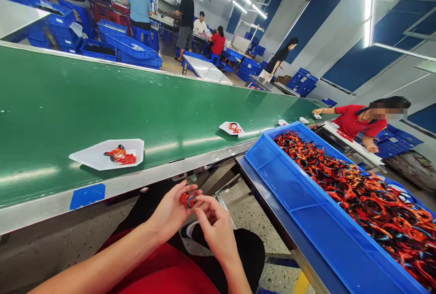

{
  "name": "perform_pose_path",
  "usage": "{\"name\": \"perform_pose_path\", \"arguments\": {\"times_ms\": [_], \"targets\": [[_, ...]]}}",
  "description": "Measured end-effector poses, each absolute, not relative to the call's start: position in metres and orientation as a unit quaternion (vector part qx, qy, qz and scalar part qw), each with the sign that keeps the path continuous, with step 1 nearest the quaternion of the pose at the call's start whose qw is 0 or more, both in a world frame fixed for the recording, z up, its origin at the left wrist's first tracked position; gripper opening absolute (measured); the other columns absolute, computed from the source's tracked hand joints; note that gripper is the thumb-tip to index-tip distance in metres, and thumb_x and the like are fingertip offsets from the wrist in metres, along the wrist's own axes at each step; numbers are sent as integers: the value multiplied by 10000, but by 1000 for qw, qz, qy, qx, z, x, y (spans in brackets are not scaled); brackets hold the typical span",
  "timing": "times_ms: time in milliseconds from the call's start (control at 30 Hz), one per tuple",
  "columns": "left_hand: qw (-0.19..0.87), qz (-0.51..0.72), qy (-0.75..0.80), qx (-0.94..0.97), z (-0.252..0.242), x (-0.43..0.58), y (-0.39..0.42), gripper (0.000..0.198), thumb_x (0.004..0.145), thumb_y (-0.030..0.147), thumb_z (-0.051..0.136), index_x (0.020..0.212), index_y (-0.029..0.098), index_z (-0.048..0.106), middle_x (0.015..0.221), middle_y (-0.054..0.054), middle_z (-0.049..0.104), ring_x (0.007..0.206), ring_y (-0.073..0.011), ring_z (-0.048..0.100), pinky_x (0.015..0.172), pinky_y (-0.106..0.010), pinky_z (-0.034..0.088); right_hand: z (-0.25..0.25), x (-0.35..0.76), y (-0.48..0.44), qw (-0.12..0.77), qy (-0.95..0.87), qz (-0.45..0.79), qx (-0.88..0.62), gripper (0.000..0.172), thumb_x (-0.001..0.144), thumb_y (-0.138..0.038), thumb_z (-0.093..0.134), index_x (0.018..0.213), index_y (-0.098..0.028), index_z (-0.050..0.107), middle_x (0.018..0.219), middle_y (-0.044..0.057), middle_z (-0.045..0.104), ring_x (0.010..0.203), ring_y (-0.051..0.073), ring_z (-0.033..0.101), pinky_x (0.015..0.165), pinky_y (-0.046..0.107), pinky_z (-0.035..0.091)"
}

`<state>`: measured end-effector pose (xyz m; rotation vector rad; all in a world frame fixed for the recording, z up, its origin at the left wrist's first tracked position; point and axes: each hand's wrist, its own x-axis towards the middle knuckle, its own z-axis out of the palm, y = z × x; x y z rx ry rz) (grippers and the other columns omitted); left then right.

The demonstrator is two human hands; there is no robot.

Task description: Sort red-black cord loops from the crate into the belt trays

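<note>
Over my lap, my left hand (172,212) is turned palm up, its fingers curled round a small red-and-black ring-like piece (188,200). From the right, my right hand (214,223) pinches the edge of that piece between thumb and forefinger. Part of the piece is hidden by my fingers, so its exact kind does not show. Beyond my hands, a white boat-shaped tray (91,158) lies on the green conveyor belt (163,103) with orange, red and black pieces in it. A smaller-looking white tray (226,127) with an orange-red ring sits farther right.
To my right, a blue bin (289,208) full of orange, red and black ring-like pieces (340,180) stands on a metal-edged stand. A co-worker in red (361,119) reaches to another white tray at the belt's far end. Behind the belt are several people and blue crates (132,49).
</note>
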<state>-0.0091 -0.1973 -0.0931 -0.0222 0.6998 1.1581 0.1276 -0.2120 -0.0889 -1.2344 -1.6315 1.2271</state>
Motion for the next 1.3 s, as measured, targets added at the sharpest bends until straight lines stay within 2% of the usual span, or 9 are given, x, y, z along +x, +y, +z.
{"name": "perform_pose_path", "arguments": {"times_ms": [167,267,367,500,567,833,1100,1300], "targets": [[794,518,319,4,-94,-7,-202,245,867,335,488,841,133,624,825,-68,662,711,-151,626,744,-294,510,-104,122,-218,362,-662,420,-505,311,797,-266,599,1107,-231,602,673,-27,563,502,98,443,496,218,368],[799,516,307,32,-96,-6,-204,276,875,356,476,872,132,637,890,-80,672,777,-157,629,791,-289,495,-109,120,-217,377,-653,413,-511,221,823,-303,577,1021,-222,633,655,-19,568,519,108,465,509,225,374],[804,508,303,60,-99,-5,-206,303,879,358,476,949,118,646,961,-95,668,849,-163,623,809,-272,488,-110,120,-214,405,-587,479,-511,220,850,-375,547,881,-185,654,603,-16,535,513,102,448,482,216,353],[816,497,283,82,-103,-2,-209,270,878,335,486,938,129,651,1028,-94,657,917,-179,615,840,-294,486,-112,125,-211,439,-438,612,-490,305,817,-460,581,746,-164,572,500,-74,403,377,40,247,354,178,188],[817,495,284,89,-104,-2,-210,256,873,327,497,932,132,653,1064,-96,650,968,-193,605,887,-315,475,-113,127,-211,457,-376,657,-467,308,794,-457,614,725,-167,535,495,-86,389,367,28,205,342,166,153],[808,497,290,126,-109,-3,-211,246,859,264,510,1009,136,657,1168,-112,633,1098,-224,561,976,-359,426,-115,131,-210,473,-254,744,-397,249,776,-382,662,796,-153,565,548,-85,384,392,5,197,347,127,134],[758,510,330,236,-104,-1,-213,239,858,270,487,969,156,665,1113,-105,647,1056,-242,564,909,-364,438,-118,133,-209,473,-171,776,-380,252,732,-344,706,781,-140,567,584,-78,396,414,-2,214,353,106,163],[731,514,342,292,-105,-1,-213,245,866,300,487,960,173,674,1115,-91,638,1065,-238,542,917,-364,430,-121,133,-210,472,-155,782,-377,252,738,-336,706,819,-131,583,592,-74,421,414,-6,231,354,104,163]]}}
